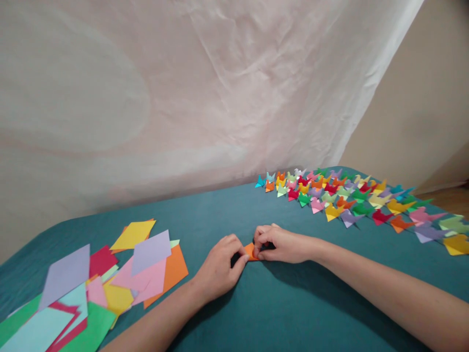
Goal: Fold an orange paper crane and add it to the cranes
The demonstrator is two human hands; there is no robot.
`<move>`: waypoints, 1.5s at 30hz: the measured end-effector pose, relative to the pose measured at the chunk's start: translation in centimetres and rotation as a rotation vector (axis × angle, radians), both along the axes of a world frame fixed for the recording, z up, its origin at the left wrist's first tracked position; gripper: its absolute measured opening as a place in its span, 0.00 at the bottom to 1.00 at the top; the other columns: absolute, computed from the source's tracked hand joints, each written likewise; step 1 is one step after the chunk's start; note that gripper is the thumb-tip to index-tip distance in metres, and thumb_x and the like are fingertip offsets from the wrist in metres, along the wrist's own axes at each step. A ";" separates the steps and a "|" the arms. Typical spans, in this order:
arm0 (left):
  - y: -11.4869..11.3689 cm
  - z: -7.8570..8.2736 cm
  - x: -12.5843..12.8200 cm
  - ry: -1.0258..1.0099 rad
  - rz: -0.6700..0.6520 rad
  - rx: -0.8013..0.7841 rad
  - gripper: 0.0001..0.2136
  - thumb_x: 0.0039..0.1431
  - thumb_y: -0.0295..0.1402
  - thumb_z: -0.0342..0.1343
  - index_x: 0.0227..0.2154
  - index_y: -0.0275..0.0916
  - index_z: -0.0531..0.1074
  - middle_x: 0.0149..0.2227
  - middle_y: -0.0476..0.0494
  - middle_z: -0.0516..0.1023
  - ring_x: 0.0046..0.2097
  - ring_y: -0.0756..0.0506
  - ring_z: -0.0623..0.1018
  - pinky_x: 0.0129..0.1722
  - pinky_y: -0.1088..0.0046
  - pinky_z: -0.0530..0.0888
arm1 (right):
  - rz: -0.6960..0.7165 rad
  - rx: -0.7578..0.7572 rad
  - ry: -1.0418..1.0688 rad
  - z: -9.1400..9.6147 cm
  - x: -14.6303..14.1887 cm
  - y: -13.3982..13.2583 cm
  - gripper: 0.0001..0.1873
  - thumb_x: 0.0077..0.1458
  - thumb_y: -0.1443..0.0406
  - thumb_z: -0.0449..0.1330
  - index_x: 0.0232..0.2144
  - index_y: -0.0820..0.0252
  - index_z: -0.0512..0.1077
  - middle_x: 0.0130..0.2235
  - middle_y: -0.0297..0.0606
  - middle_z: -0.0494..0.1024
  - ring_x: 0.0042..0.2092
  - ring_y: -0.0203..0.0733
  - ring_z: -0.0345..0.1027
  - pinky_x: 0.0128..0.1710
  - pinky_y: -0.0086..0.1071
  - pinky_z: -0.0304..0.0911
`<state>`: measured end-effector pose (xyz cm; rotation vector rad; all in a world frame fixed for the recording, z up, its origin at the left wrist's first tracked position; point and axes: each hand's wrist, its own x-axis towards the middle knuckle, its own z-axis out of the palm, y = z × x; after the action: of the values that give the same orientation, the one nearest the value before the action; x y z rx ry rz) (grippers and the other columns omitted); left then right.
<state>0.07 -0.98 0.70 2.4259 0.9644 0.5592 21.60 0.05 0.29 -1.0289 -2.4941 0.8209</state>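
Observation:
A small folded orange paper (251, 251) lies on the teal tablecloth (278, 308) between both my hands. My left hand (220, 266) has its fingers curled, and its thumb and fingertips pinch the paper's left side. My right hand (280, 243) is curled too and presses its fingertips on the paper's right side. Most of the paper is hidden under my fingers.
A loose heap of coloured paper squares (110, 278) lies at the left, near the table's front edge. Several rows of small folded paper figures (351, 198) in many colours stand at the back right. A pale wrinkled sheet (183, 98) hangs behind the table.

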 end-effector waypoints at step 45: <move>-4.3 0.5 -0.5 0.505 -0.049 0.420 0.25 0.61 0.47 0.45 0.56 0.37 0.60 0.58 0.41 0.63 0.58 0.38 0.64 0.56 0.56 0.60 | -0.123 0.031 -0.007 -0.2 -0.9 -0.5 0.05 0.52 0.65 0.58 0.27 0.59 0.74 0.33 0.34 0.72 0.35 0.36 0.66 0.40 0.31 0.55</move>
<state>-0.46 -5.31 1.16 3.0473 1.0565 0.1300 20.65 -0.47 0.08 -1.1625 -2.4140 0.7403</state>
